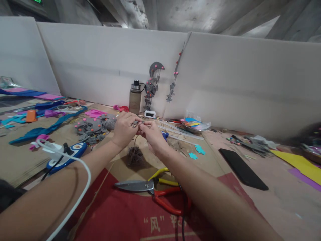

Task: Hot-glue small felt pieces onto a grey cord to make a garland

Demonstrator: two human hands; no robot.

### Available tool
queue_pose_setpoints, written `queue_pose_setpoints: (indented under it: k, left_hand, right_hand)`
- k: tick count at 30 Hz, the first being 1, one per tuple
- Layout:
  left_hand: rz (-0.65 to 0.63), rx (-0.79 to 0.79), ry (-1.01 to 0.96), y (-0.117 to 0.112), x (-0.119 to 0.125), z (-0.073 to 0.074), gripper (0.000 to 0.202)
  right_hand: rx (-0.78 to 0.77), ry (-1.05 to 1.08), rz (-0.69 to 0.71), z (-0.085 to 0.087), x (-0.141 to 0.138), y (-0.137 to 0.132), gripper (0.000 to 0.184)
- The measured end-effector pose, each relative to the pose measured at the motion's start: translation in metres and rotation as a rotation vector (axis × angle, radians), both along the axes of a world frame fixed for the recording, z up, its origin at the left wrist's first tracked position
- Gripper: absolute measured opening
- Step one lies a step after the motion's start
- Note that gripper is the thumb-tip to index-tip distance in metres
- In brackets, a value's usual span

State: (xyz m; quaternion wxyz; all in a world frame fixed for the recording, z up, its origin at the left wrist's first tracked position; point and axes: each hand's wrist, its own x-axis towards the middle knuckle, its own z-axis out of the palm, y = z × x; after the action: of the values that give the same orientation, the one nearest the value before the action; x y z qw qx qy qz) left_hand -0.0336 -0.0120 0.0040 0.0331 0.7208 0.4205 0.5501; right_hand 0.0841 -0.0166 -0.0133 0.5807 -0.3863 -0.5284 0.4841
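Observation:
My left hand (126, 129) and my right hand (154, 135) meet at the middle of the work surface. The fingertips of both are pinched together around grey-brown yarn (135, 142). This strand runs down to a loose tangle of the same yarn (135, 156) on the cardboard below. What else may sit between the fingertips is too small to make out. Closer to me lies a pair of scissors (135, 186) with its blades pointing left; red and yellow handles show beside my right forearm, which partly covers them.
Grey felt pieces with pink dots (91, 125) lie left of my hands. A bottle (135, 100) and a small digital clock (149, 114) stand behind. On the right are teal felt cutouts (200, 149) and a black phone (243, 169). A white cable (86, 180) crosses my left forearm.

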Motion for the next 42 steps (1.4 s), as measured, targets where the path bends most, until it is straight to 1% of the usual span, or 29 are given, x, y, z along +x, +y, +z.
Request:
queue_pose_setpoints:
  k: [1,3,6,8,10,12,14,19,24,28,32,36,42]
  left_hand:
    - [0.004,-0.007,0.001,0.0,0.0,0.0,0.011]
    - [0.028,-0.031,-0.013,-0.001,0.001,-0.001,0.012]
    - [0.036,-0.071,-0.082,0.0,0.004,-0.003,0.01]
    - [-0.003,-0.126,-0.147,0.002,0.005,-0.005,0.011]
    - [-0.055,-0.199,-0.197,0.003,0.007,-0.007,0.015]
    - [-0.098,-0.252,-0.223,0.003,0.008,-0.009,0.019]
    - [-0.127,-0.273,-0.236,0.002,0.01,-0.009,0.022]
    - [-0.111,-0.266,-0.228,-0.001,0.011,-0.007,0.023]
    - [-0.089,-0.247,-0.173,0.002,0.009,-0.009,0.023]
    - [-0.082,-0.235,-0.147,0.003,0.008,-0.011,0.025]
    - [-0.047,-0.215,-0.105,0.0,0.008,-0.009,0.023]
    - [-0.022,-0.202,-0.097,-0.001,0.009,-0.009,0.021]
    - [-0.05,-0.188,-0.125,-0.003,0.011,-0.006,0.021]
  right_hand:
    - [-0.005,0.006,0.008,0.0,-0.001,0.001,0.029]
    - [0.031,-0.067,-0.017,0.001,0.0,0.0,0.024]
    - [0.168,-0.229,-0.152,0.004,0.006,-0.005,0.017]
    - [0.22,-0.275,-0.202,0.006,0.012,-0.007,0.013]
    - [0.246,-0.293,-0.219,0.007,0.017,-0.007,0.011]
    - [0.269,-0.295,-0.231,0.007,0.02,-0.007,0.011]
    - [0.287,-0.29,-0.234,0.007,0.021,-0.006,0.012]
    - [0.286,-0.295,-0.21,0.007,0.02,-0.008,0.011]
    - [0.34,-0.349,-0.25,0.008,0.019,-0.012,0.009]
    - [0.358,-0.356,-0.261,0.006,0.019,-0.011,0.013]
    - [0.368,-0.397,-0.288,0.005,0.021,-0.01,0.021]
    - [0.371,-0.41,-0.284,0.004,0.021,-0.009,0.021]
    - [0.358,-0.414,-0.281,0.002,0.021,-0.008,0.025]
